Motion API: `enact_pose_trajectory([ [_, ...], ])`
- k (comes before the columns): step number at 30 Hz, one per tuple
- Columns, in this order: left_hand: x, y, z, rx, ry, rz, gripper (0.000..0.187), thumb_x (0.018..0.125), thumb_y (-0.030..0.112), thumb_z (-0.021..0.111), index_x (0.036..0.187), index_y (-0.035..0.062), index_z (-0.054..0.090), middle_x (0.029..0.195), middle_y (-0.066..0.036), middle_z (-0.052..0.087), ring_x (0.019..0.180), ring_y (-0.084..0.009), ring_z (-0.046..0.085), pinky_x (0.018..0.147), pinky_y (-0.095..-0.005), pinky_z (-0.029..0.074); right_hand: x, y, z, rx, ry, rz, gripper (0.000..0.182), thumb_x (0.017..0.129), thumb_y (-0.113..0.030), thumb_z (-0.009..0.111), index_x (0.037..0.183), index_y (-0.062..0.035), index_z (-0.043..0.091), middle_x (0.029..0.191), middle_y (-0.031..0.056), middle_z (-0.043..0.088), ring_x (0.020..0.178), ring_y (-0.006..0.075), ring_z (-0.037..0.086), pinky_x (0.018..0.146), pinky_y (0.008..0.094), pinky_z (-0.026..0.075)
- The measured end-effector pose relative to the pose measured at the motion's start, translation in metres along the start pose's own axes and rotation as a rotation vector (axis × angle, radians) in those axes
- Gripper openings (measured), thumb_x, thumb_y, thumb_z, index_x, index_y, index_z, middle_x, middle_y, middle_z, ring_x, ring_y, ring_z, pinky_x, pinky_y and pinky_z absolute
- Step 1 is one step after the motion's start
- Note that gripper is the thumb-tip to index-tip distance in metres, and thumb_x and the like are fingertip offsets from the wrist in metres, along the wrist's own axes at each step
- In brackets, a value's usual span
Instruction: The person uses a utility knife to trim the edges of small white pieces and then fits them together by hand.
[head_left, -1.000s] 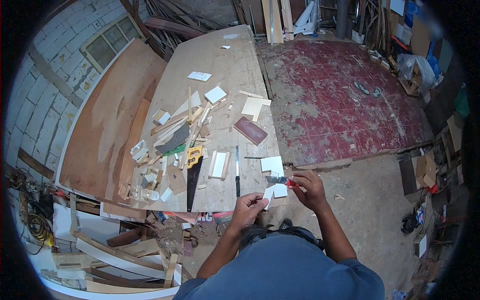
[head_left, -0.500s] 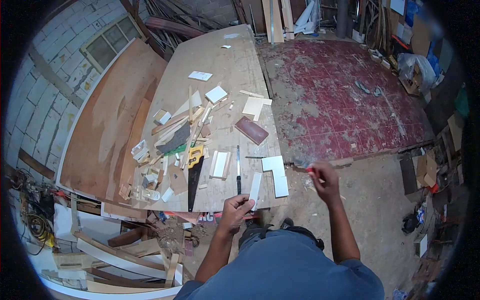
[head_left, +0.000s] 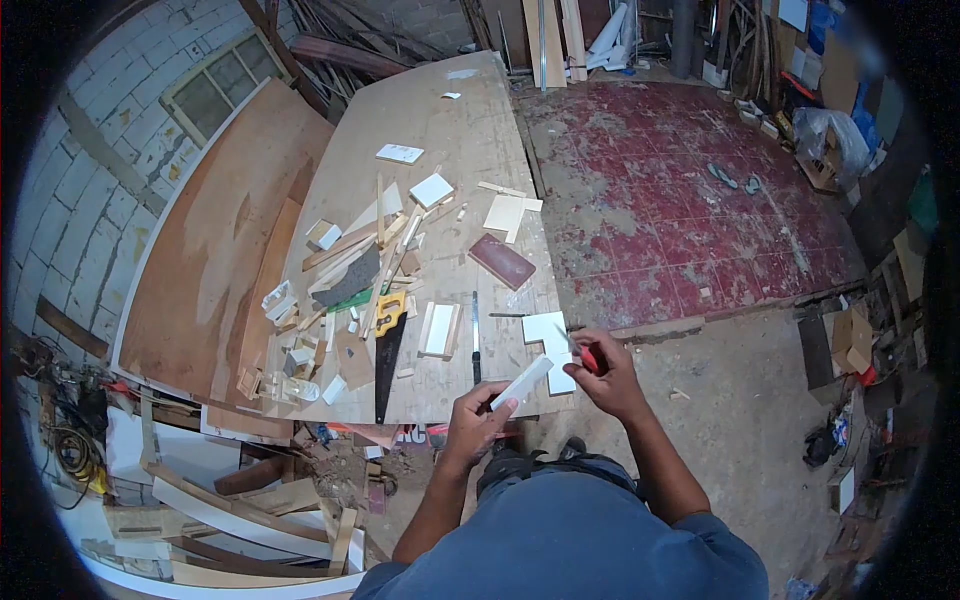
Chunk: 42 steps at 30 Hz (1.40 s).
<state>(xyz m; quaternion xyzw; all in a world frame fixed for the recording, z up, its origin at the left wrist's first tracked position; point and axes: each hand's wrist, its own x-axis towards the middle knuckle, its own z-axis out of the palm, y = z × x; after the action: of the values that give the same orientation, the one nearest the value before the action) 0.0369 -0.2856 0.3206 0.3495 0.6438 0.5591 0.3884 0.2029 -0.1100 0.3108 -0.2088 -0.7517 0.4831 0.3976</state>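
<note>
Left fingers (head_left: 505, 408) pinch the near end of a white strip (head_left: 524, 382), held up at a slant by the worktop (head_left: 440, 130) edge. Right fingers (head_left: 600, 372) closed around a red-handled tool (head_left: 589, 357), thin end just beside the strip's far end; can't tell if they touch. White pieces (head_left: 544, 326) lie just beyond on the worktop, partly behind the strip; yellow-handled saw (head_left: 389, 314) and dark-handled tool (head_left: 476, 366) lie off to the left. Step in hand, my read: handling the strip with the red-handled tool near its far end. Next move calls for a firm left pinch, strip kept steady, tool angle controlled and my left fingers clear of its thin end.
</note>
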Motion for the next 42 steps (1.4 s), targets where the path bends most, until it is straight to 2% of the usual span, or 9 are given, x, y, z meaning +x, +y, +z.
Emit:
enact_pose_trajectory([
  [4,0.001,-0.003,0.001,-0.03,0.014,0.004,0.025,0.088,0.013,0.068,0.107,-0.0032,0.067,0.092,-0.003,0.064,0.081,-0.0082,0.056,0.071,-0.0233,0.045,-0.004,-0.016,0.002,0.294,-0.164,0.359,0.045,0.081,-0.003,0.074,0.123,-0.0046,0.058,0.097,0.0042,0.062,0.082,0.0124,0.057,0.071,0.0264,0.049],
  [9,0.001,0.002,0.005,-0.004,0.013,0.008,0.023,0.087,0.013,0.069,0.102,-0.0035,0.068,0.085,-0.002,0.065,0.074,-0.0077,0.055,0.068,-0.0234,0.045,-0.01,-0.01,0.009,0.215,-0.228,0.226,0.037,0.08,-0.004,0.075,0.115,-0.0024,0.063,0.098,0.0036,0.064,0.089,0.011,0.058,0.078,0.025,0.048],
  [12,0.004,-0.006,0.008,-0.305,0.093,-0.041,0.025,0.088,0.014,0.069,0.104,-0.0052,0.067,0.086,-0.008,0.067,0.069,-0.0113,0.06,0.064,-0.0226,0.05,-0.016,-0.001,0.015,0.187,-0.22,0.315,0.035,0.08,-0.005,0.076,0.112,-0.0017,0.063,0.095,0.003,0.064,0.088,0.0099,0.058,0.076,0.0247,0.048],
  [14,0.003,-0.008,0.02,-0.394,0.126,-0.081,0.025,0.088,0.014,0.068,0.104,-0.0053,0.066,0.088,-0.009,0.067,0.073,-0.0134,0.063,0.067,-0.0245,0.053,-0.022,0.005,0.024,0.29,-0.099,0.284,0.03,0.08,-0.001,0.075,0.107,-0.0034,0.064,0.084,-0.0052,0.058,0.069,0.0009,0.047,0.059,0.0191,0.039],
  [19,0.002,-0.013,0.048,-0.676,0.148,-0.084,0.027,0.093,0.018,0.063,0.105,-0.0054,0.063,0.095,-0.015,0.069,0.085,-0.0216,0.069,0.076,-0.0313,0.058,-0.025,-0.007,0.03,0.288,-0.137,0.237,0.023,0.08,-0.003,0.075,0.101,-0.0049,0.064,0.08,-0.0073,0.058,0.066,0.0001,0.047,0.058,0.0178,0.038],
  [21,0.003,-0.011,0.048,-0.674,0.156,-0.092,0.028,0.094,0.019,0.062,0.105,-0.0067,0.063,0.094,-0.016,0.069,0.082,-0.022,0.069,0.077,-0.0319,0.058,-0.026,-0.012,0.028,0.201,-0.16,0.31,0.027,0.078,-0.004,0.075,0.103,-0.001,0.064,0.086,0.0041,0.064,0.081,0.0087,0.058,0.071,0.0251,0.048],
  [25,0.006,-0.013,0.039,-0.63,0.203,-0.127,0.02,0.093,0.012,0.062,0.1,-0.0068,0.064,0.09,-0.016,0.069,0.078,-0.0212,0.07,0.071,-0.0302,0.059,-0.024,-0.017,0.017,0.038,-0.223,0.148,0.033,0.08,-0.015,0.075,0.108,-0.0023,0.064,0.086,0.0094,0.066,0.079,0.0152,0.064,0.071,0.0292,0.05],
  [30,0.006,-0.008,0.032,-0.643,0.253,-0.112,0.021,0.093,0.013,0.062,0.097,-0.0077,0.063,0.087,-0.016,0.069,0.076,-0.0218,0.07,0.069,-0.0296,0.059,-0.029,-0.03,0.004,-0.363,-0.226,-0.07,0.035,0.083,-0.024,0.069,0.11,-0.0034,0.065,0.091,0.0171,0.066,0.079,0.032,0.065,0.069,0.0383,0.051],
  [42,0.0,-0.001,0.034,-0.668,0.189,-0.074,0.022,0.092,0.014,0.063,0.098,-0.0068,0.062,0.091,-0.016,0.068,0.079,-0.0227,0.07,0.073,-0.0346,0.06,-0.034,-0.031,-0.001,-0.492,-0.223,-0.178,0.036,0.08,-0.027,0.069,0.109,-0.0062,0.065,0.085,0.0136,0.066,0.074,0.0313,0.063,0.065,0.0407,0.049],
])
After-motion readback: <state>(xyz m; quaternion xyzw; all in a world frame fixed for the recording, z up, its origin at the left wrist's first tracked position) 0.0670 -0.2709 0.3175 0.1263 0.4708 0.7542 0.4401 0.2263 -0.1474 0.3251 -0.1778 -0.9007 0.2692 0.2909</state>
